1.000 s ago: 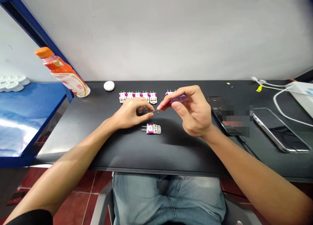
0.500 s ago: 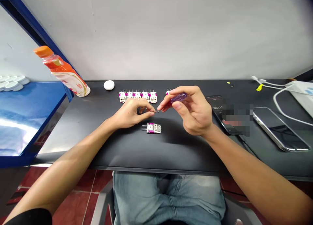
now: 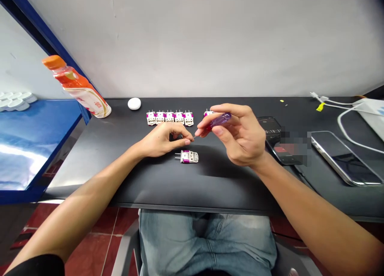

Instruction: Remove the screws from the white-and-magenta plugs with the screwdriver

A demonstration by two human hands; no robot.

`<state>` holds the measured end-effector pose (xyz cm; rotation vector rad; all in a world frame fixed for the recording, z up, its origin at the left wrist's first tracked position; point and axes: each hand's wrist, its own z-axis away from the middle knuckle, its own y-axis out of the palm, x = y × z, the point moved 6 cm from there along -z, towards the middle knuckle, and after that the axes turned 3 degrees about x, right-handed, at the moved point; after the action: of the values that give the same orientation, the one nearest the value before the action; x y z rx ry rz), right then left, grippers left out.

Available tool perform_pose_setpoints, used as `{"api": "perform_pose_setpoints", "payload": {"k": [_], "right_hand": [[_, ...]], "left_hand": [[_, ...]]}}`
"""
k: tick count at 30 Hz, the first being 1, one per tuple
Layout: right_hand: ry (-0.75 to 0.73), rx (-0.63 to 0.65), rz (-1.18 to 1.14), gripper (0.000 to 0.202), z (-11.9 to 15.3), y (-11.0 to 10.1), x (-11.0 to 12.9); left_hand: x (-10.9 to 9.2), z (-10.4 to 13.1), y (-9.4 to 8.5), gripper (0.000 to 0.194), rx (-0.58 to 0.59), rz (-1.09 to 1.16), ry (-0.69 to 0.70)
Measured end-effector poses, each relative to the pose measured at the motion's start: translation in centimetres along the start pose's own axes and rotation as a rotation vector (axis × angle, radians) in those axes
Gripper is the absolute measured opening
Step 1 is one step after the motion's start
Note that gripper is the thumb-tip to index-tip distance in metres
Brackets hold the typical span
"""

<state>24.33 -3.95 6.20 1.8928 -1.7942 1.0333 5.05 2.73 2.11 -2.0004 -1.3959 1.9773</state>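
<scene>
Risks, biggest first. Bench [image 3: 168, 188]: everything at risk sits on it or over it. Bottle [image 3: 81, 90]: at back-left corner, well clear of both arms; low risk unless the left arm swings back. Silver phone [image 3: 345, 156] and timer phone [image 3: 271, 130]: toward right edge; right forearm passes near, so an elbow swing could shove one. Right hand [image 3: 244, 142]: closed round screwdriver [image 3: 220, 121], over mid-bench. If the handle rolls, its tip could skid into the left hand [image 3: 163, 140], because fingertips meet right there. Left hand: narrow, thumb and forefinger pinched by the tip; can't tell if anything small is between. If so, a loose pinch could drop it on the black top, hard to spot. Near plug [image 3: 189, 157]: lies between hands and front edge, prongs to left edge; a lowered wrist could knock it. Row plugs [image 3: 169, 118]: near back edge, just behind left knuckles; a backward nudge could break the line.

Counts: bench 1, bottle 1, phones 2, hands 2, screwdriver 1, plugs 7 visible (row 5, near 1, half-hidden plug [image 3: 208, 113] 1; right hand may cover more), white disc [image 3: 134, 104] 1.
</scene>
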Motion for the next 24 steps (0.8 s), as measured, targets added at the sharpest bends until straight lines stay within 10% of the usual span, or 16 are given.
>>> {"api": "perform_pose_setpoints", "payload": {"k": [24], "right_hand": [[-0.288, 0.113, 0.264, 0.078, 0.8, 1.0, -0.4]], "left_hand": [[-0.7, 0.0, 1.6, 0.033, 0.173, -0.093, 0.03]]}}
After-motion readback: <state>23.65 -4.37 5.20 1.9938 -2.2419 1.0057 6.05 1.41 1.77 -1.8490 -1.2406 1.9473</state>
